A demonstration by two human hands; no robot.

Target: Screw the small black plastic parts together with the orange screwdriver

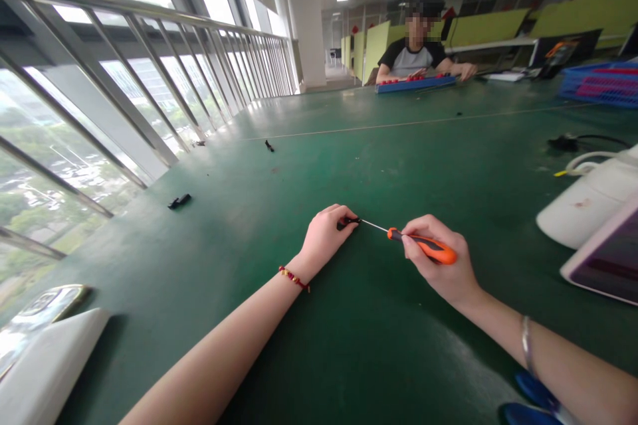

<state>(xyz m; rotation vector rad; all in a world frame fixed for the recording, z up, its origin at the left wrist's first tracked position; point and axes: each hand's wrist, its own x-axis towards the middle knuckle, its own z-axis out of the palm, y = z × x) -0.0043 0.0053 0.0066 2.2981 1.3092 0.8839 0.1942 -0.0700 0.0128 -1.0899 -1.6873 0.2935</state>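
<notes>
My left hand (329, 234) is closed on a small black part (351, 220) low over the green table; most of the part is hidden by the fingers, so its kind is unclear. In my right hand (443, 262) lies a screwdriver (429, 247) with an orange and black handle, gripped between thumb and fingers. Its thin metal shaft points left, and the tip meets the black part or sits right at it. A red beaded bracelet (294, 277) circles my left wrist, and a silver bangle (526, 345) my right forearm.
Small black pieces (179, 201) lie at the left. A white box (60, 358) and phone (44, 305) stand lower left. At the right are a white container (588, 206) and a tablet-like device (608, 259). Across the table sits a person (411, 60) behind a blue tray (416, 85).
</notes>
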